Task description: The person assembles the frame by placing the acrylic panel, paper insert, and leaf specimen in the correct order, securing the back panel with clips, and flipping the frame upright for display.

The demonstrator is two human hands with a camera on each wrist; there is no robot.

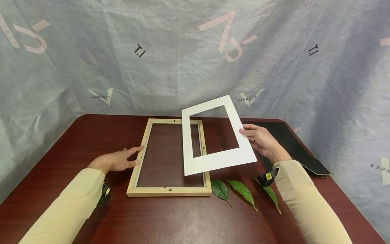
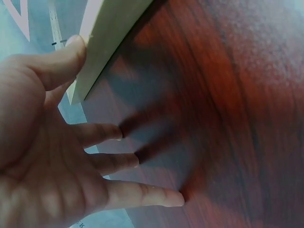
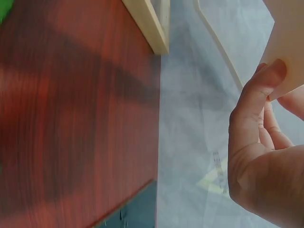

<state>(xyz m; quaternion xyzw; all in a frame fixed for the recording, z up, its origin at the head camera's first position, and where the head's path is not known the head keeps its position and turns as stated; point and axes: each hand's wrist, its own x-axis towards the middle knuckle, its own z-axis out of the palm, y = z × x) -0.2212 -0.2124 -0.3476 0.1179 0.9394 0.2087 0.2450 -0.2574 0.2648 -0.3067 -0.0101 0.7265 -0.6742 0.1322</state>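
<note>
A pale wooden picture frame (image 1: 149, 191) lies flat on the dark red table. My left hand (image 1: 117, 160) is at the frame's left side, with thumb and forefinger touching the rail. In the left wrist view the thumb meets the side of the wooden rail (image 2: 104, 42), and the other fingers stretch out at the tabletop. My right hand (image 1: 264, 140) pinches a white mat board (image 1: 217, 162) by its right edge, thumb on the near face. The mat is tilted in the air, and its left part overlaps the frame's right rail in the head view.
Three green leaves lie right of the frame: a broad one (image 1: 220, 189), a longer one (image 1: 242, 191) and one (image 1: 272, 197) partly hidden by the right wrist camera. Behind the right forearm is a black backing board (image 1: 275, 130) with a flap (image 1: 310, 163). A grey printed curtain (image 1: 161, 74) hangs behind.
</note>
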